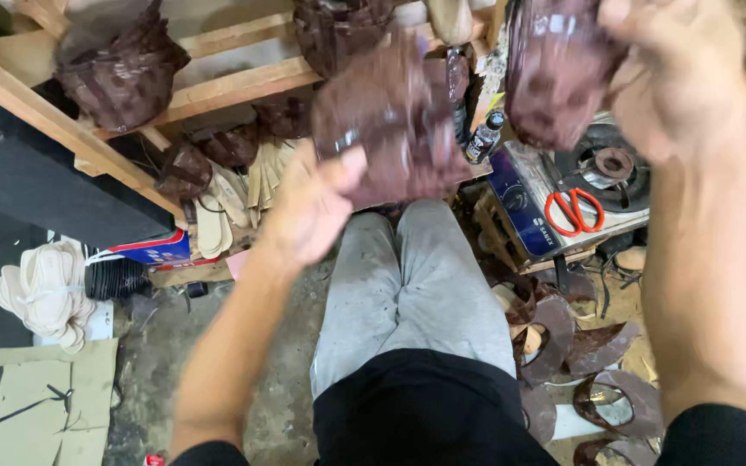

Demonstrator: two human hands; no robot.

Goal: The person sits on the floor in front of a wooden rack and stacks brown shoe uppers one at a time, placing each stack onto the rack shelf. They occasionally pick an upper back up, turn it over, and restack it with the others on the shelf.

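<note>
Dim, even light; hands motion-blurred

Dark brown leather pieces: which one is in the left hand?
The flat, blurred leather piece at centre frame, pinched by the left hand. The right hand holds another piece at upper right; the bundles sit untouched on the wooden shelf.

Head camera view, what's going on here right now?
A seated person in grey trousers holds up two dark brown leather pieces. The left hand grips one leather piece; the right hand grips another leather piece. Both are blurred. Behind them, wooden shelves carry similar brown pieces. Red-handled scissors lie on a small stove to the right, and curved leather cutouts lie on the floor.
</note>
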